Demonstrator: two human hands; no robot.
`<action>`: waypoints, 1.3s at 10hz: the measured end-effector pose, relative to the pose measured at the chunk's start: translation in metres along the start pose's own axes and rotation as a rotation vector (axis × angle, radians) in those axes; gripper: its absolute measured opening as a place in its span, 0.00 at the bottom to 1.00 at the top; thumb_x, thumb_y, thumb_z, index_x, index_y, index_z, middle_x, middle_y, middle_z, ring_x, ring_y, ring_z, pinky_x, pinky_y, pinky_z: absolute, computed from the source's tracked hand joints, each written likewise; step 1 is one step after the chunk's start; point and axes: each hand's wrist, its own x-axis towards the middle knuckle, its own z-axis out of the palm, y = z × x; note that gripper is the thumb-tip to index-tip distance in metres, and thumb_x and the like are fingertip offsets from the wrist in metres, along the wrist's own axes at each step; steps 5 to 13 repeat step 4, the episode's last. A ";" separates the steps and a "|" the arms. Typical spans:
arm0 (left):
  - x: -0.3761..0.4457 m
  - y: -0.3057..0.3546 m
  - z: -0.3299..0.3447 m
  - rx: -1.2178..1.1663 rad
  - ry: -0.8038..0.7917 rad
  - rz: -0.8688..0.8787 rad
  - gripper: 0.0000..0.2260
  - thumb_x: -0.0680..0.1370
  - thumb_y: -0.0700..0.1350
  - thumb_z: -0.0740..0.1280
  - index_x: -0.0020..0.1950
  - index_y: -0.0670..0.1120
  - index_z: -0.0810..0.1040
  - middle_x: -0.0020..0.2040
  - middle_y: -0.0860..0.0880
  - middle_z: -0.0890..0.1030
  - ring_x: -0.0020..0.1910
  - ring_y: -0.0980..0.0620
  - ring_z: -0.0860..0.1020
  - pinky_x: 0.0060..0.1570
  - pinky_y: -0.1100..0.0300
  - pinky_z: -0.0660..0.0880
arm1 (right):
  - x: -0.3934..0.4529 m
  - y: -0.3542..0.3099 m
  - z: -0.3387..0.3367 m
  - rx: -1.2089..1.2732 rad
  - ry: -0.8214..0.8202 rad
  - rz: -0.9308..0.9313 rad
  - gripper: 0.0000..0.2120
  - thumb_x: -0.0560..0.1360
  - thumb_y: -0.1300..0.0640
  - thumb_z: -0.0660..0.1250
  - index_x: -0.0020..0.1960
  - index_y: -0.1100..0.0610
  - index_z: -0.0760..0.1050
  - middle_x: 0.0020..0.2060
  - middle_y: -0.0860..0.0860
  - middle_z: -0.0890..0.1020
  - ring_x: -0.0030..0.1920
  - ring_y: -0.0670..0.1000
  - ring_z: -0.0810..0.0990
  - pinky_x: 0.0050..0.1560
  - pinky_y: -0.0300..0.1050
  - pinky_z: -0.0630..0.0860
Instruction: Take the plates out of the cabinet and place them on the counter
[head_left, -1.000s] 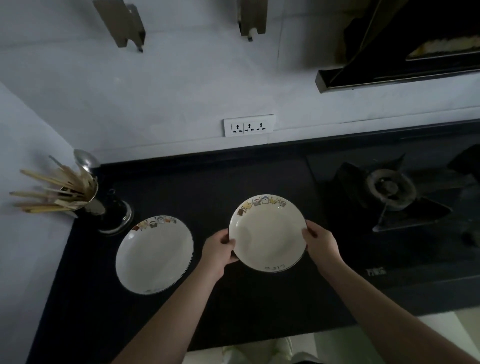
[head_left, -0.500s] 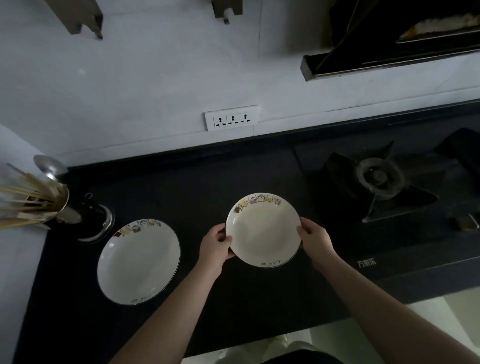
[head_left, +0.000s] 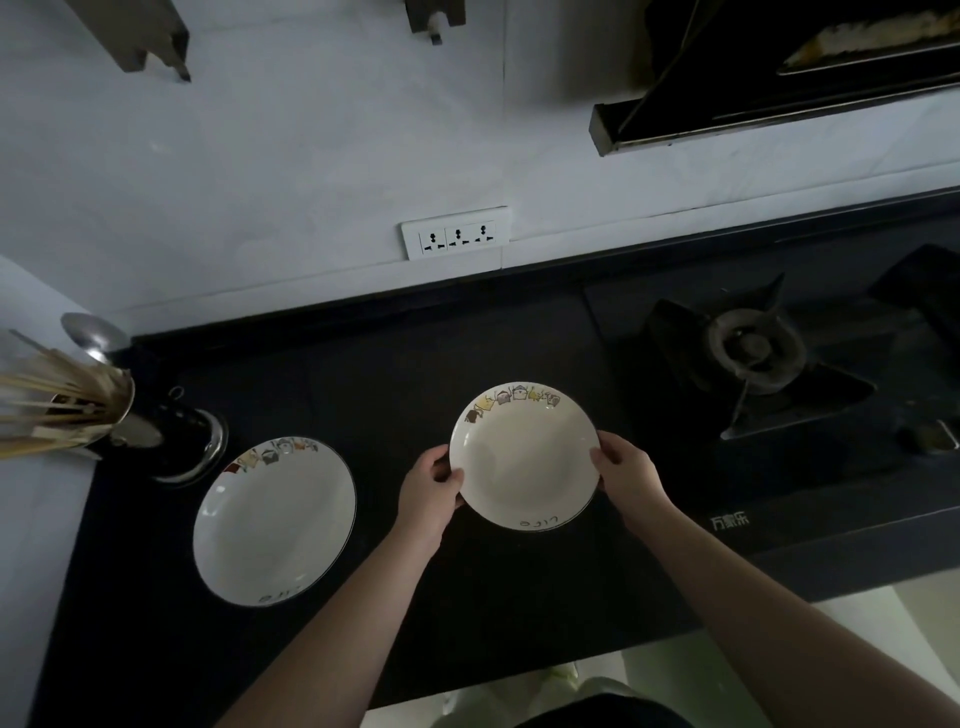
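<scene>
The left hand (head_left: 428, 491) and right hand (head_left: 626, 475) grip opposite rims of a white plate (head_left: 524, 457), thumbs curled over its edge, holding it over the black counter (head_left: 363, 395); whether it touches the surface cannot be told. A second plate (head_left: 274, 522) lies flat on the counter to the left, near a utensil holder (head_left: 156, 431), and a gas stove (head_left: 753, 358) sits to the right.

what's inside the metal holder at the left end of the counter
The metal holder holds a bundle of chopsticks and a metal spoon, all sticking out leftward. Their lower ends and anything else in it are hidden by its wall.
</scene>
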 end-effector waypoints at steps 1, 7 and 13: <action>-0.001 -0.002 -0.001 0.060 0.032 0.028 0.23 0.78 0.41 0.68 0.72 0.49 0.69 0.66 0.47 0.76 0.60 0.48 0.78 0.59 0.48 0.78 | 0.000 0.000 -0.003 0.001 0.007 -0.004 0.19 0.79 0.52 0.62 0.69 0.51 0.69 0.57 0.49 0.79 0.54 0.50 0.79 0.54 0.50 0.79; -0.021 -0.014 -0.022 0.332 0.033 0.123 0.20 0.82 0.49 0.61 0.73 0.51 0.67 0.63 0.49 0.78 0.59 0.52 0.78 0.59 0.51 0.77 | -0.014 0.008 -0.020 -0.015 -0.081 0.060 0.16 0.80 0.51 0.60 0.66 0.54 0.71 0.45 0.46 0.76 0.48 0.50 0.78 0.50 0.48 0.79; -0.021 -0.014 -0.022 0.332 0.033 0.123 0.20 0.82 0.49 0.61 0.73 0.51 0.67 0.63 0.49 0.78 0.59 0.52 0.78 0.59 0.51 0.77 | -0.014 0.008 -0.020 -0.015 -0.081 0.060 0.16 0.80 0.51 0.60 0.66 0.54 0.71 0.45 0.46 0.76 0.48 0.50 0.78 0.50 0.48 0.79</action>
